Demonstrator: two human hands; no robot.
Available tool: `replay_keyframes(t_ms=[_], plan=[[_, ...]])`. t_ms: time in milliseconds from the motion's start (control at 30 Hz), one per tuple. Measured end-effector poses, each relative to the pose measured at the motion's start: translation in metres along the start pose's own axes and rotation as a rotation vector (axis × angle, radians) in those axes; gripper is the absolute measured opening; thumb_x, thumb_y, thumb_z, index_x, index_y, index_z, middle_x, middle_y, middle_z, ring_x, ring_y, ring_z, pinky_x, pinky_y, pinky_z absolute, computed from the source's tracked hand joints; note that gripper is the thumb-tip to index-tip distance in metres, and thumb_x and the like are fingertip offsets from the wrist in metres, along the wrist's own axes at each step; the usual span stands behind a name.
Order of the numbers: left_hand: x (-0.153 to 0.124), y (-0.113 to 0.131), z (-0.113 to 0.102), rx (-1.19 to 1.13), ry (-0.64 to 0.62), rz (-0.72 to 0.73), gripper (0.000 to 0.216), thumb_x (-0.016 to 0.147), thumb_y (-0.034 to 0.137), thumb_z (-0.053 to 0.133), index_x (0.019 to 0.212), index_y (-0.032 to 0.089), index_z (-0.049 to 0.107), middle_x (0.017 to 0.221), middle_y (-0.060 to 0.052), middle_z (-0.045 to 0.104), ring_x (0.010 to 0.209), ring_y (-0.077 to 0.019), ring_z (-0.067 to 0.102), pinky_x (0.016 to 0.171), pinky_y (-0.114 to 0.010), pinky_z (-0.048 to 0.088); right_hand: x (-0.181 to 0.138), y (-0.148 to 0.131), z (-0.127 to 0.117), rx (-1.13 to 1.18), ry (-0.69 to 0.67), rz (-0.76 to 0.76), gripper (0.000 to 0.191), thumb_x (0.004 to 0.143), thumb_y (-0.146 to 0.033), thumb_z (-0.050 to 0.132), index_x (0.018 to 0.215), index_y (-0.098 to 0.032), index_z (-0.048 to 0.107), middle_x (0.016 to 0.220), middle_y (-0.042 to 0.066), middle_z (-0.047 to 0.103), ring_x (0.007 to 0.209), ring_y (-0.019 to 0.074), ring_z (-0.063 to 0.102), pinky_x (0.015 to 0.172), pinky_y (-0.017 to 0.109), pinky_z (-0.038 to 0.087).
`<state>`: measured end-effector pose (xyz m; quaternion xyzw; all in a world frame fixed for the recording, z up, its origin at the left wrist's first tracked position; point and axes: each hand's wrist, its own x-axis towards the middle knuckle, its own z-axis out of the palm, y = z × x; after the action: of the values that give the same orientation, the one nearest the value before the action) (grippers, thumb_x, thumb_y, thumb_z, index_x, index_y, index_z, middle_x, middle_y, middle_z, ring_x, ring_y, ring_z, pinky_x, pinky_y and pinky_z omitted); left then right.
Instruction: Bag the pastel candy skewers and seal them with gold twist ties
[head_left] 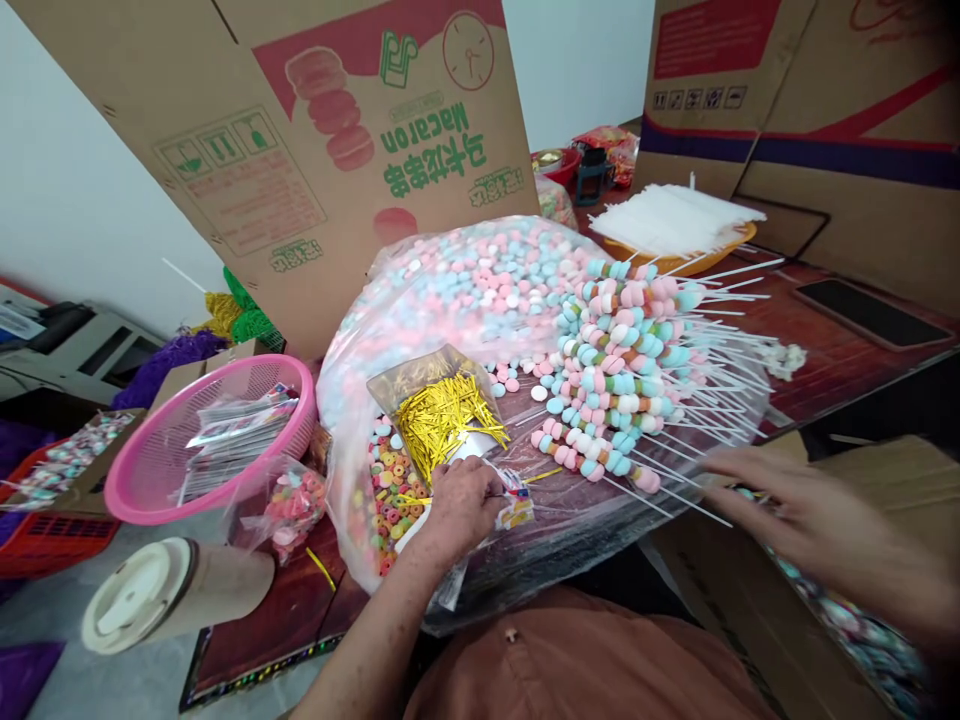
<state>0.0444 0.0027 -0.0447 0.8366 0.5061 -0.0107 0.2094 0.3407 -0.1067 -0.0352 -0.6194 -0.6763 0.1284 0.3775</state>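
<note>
My left hand point(466, 505) rests closed on small printed plastic bags point(516, 503) near the table's front edge, fingers pinching one. Just above it a clear packet of gold twist ties point(442, 410) lies on a big bag of pink and blue marshmallow candies point(465, 290). A heap of marshmallow skewers point(626, 365) on white sticks lies to the right. My right hand point(787, 510) is blurred, fingers stretched out, reaching left toward the stick ends above a cardboard box point(847, 480).
A pink basket point(142, 480) with packets sits at left, beside a lidded paper cup point(169, 590) lying over and a bag of ring candies point(390, 490). Tall cardboard boxes point(315, 130) stand behind. A tray of white sheets point(675, 220) and a dark phone point(870, 312) lie at right.
</note>
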Motion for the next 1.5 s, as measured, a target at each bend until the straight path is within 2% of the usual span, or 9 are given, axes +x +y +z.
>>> replay_keyframes(t_ms=[100, 167, 333, 633, 800, 1033, 1233, 1367, 1500], plan=[[0.002, -0.004, -0.017, -0.052, -0.002, -0.015, 0.008, 0.076, 0.028, 0.058, 0.079, 0.022, 0.060, 0.072, 0.002, 0.064, 0.076, -0.0173, 0.058, 0.096, -0.045, 0.028, 0.049, -0.029, 0.071, 0.043, -0.154, -0.151, 0.035, 0.079, -0.033, 0.058, 0.110, -0.016, 0.059, 0.109, 0.012, 0.061, 0.101, 0.0241, 0.054, 0.084, 0.037, 0.044], [0.003, -0.006, -0.027, -0.088, 0.013, -0.015, 0.006, 0.077, 0.027, 0.058, 0.081, 0.023, 0.059, 0.070, 0.004, 0.065, 0.078, -0.0175, 0.059, 0.103, -0.049, 0.017, 0.072, -0.054, 0.111, 0.089, -0.232, -0.220, 0.024, 0.076, -0.027, 0.062, 0.097, -0.017, 0.063, 0.096, 0.008, 0.065, 0.089, 0.0212, 0.058, 0.075, 0.032, 0.045], [0.007, -0.014, -0.037, -0.001, 0.229, 0.010, 0.028, 0.068, 0.033, 0.068, 0.093, 0.023, 0.061, 0.122, -0.009, 0.055, 0.115, -0.0299, 0.044, 0.100, -0.060, 0.012, 0.096, -0.076, 0.152, 0.091, -0.191, -0.248, 0.012, 0.078, -0.015, 0.056, 0.069, -0.017, 0.063, 0.068, 0.004, 0.062, 0.072, 0.0185, 0.053, 0.068, 0.032, 0.037], [0.016, -0.007, -0.042, -0.052, 0.200, 0.238, 0.008, 0.079, 0.028, 0.057, 0.080, 0.021, 0.062, 0.085, -0.002, 0.065, 0.090, -0.0204, 0.056, 0.102, -0.058, 0.007, 0.093, -0.070, 0.126, 0.234, -0.164, -0.202, 0.007, 0.080, -0.018, 0.055, 0.077, -0.017, 0.061, 0.078, 0.004, 0.062, 0.077, 0.0164, 0.053, 0.071, 0.029, 0.039], [-0.012, -0.003, -0.042, -0.183, 0.014, 0.320, 0.012, 0.083, 0.024, 0.049, 0.076, 0.019, 0.058, 0.076, 0.000, 0.062, 0.079, -0.0162, 0.057, 0.100, -0.047, 0.025, 0.070, -0.085, 0.118, 0.484, -0.298, -0.071, 0.007, 0.080, -0.017, 0.053, 0.079, -0.017, 0.059, 0.070, 0.000, 0.060, 0.066, 0.0125, 0.052, 0.060, 0.023, 0.038], [-0.031, 0.008, -0.007, -0.601, 0.319, -0.124, 0.018, 0.075, 0.035, 0.059, 0.081, 0.018, 0.056, 0.067, 0.000, 0.060, 0.058, -0.0137, 0.053, 0.053, -0.023, 0.042, 0.054, -0.086, 0.133, 0.418, -0.142, -0.039, 0.026, 0.084, -0.028, 0.046, 0.061, -0.018, 0.047, 0.058, -0.001, 0.048, 0.056, 0.0115, 0.043, 0.054, 0.023, 0.031], [-0.038, 0.007, -0.001, -0.540, 0.319, 0.097, 0.019, 0.081, 0.030, 0.052, 0.069, 0.017, 0.059, 0.059, 0.000, 0.059, 0.055, -0.0118, 0.053, 0.053, -0.021, 0.040, 0.051, -0.072, 0.107, 0.515, -0.231, 0.223, 0.044, 0.090, -0.043, 0.027, 0.054, -0.020, 0.036, 0.048, -0.005, 0.034, 0.046, 0.0096, 0.035, 0.044, 0.021, 0.029], [-0.040, -0.006, -0.009, -0.481, 0.427, 0.157, 0.024, 0.085, 0.025, 0.045, 0.067, 0.017, 0.059, 0.058, 0.000, 0.058, 0.055, -0.0114, 0.054, 0.053, -0.021, 0.042, 0.022, -0.003, 0.062, -0.053, -0.112, 0.221, 0.031, 0.087, -0.039, 0.038, 0.072, -0.018, 0.055, 0.064, 0.002, 0.055, 0.061, 0.0157, 0.051, 0.056, 0.025, 0.040], [-0.040, -0.016, -0.012, -0.399, 0.516, 0.262, 0.022, 0.086, 0.024, 0.044, 0.073, 0.017, 0.060, 0.067, -0.003, 0.063, 0.065, -0.0144, 0.059, 0.063, -0.025, 0.046, -0.020, 0.063, 0.056, -0.551, -0.190, 0.127, 0.024, 0.078, -0.018, 0.043, 0.093, -0.015, 0.061, 0.081, 0.012, 0.063, 0.077, 0.0247, 0.059, 0.069, 0.035, 0.045]])
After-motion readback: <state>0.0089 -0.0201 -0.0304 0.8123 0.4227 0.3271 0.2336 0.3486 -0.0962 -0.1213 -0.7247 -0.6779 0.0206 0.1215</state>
